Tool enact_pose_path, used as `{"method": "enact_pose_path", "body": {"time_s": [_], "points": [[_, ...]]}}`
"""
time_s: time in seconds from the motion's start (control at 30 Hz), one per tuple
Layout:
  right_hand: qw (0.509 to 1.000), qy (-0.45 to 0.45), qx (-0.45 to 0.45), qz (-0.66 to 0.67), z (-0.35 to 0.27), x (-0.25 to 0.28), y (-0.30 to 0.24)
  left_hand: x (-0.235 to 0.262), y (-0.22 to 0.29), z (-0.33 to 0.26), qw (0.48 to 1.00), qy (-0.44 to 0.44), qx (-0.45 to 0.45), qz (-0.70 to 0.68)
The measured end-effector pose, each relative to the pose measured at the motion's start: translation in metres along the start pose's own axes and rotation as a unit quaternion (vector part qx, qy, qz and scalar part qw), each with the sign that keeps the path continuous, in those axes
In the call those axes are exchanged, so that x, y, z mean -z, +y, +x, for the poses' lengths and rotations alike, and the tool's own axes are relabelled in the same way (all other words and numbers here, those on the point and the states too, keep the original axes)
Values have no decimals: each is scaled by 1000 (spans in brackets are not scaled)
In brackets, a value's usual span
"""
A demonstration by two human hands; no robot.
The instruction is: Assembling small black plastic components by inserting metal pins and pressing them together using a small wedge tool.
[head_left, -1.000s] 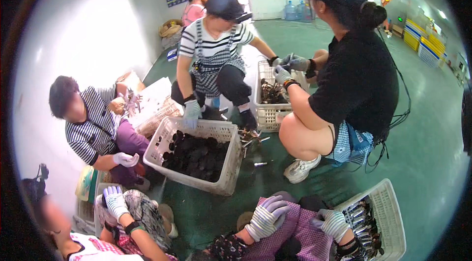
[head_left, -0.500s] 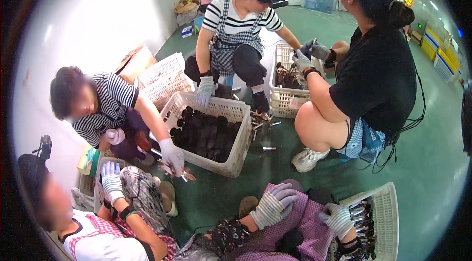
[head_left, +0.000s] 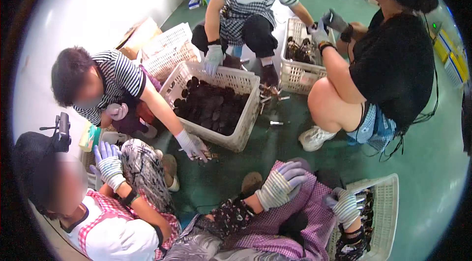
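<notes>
My left hand (head_left: 282, 185), in a white-and-grey striped glove, lies with fingers stretched out on my knee, over a purple checked apron (head_left: 307, 202). It holds nothing. My right hand (head_left: 344, 207), gloved alike, rests with loosely bent, parted fingers between my other knee and the left side of a white plastic crate (head_left: 391, 212); I see nothing in it. In that crate lie rows of dark pieces with silvery ends (head_left: 366, 212), partly covered by my right hand and forearm. Their exact kind is not clear.
A large white crate (head_left: 236, 140) holds many black rounded pieces (head_left: 211, 106). A co-worker at left reaches a gloved hand (head_left: 192, 145) to small parts by the floor. Another crate (head_left: 302, 76) stands before two co-workers. Loose metal pieces (head_left: 276, 123) lie on the green floor.
The view has shifted slightly. The left co-worker's hand has lowered toward the floor with the small metal parts. My two hands stay in place.
</notes>
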State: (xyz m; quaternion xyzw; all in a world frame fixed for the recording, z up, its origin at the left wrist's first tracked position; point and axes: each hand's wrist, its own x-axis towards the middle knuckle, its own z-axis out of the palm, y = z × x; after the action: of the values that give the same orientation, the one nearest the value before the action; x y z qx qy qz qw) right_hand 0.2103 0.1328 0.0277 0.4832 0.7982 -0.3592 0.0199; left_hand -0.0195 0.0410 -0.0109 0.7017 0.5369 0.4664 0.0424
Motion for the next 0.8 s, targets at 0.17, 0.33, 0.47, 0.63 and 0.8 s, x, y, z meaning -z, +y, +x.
{"method": "enact_pose_path", "body": {"time_s": [0.17, 0.33, 0.47, 0.63, 0.8], "points": [[997, -15, 29, -76, 6, -11, 17, -1, 0, -10, 1000, -3, 18, 5], [998, -37, 18, -48, 7, -11, 14, -1, 0, -11, 999, -19, 29, 17], [999, -15, 31, -42, 7, -14, 20, 1, 3, -7, 999, -17, 22, 20], [999, 6, 28, -45, 9, -23, 36, -4, 0, -6, 1000, -12, 11, 4], [997, 23, 67, -40, 3, -19, 29, -5, 7, -12, 1000, -10, 17, 7]]}}
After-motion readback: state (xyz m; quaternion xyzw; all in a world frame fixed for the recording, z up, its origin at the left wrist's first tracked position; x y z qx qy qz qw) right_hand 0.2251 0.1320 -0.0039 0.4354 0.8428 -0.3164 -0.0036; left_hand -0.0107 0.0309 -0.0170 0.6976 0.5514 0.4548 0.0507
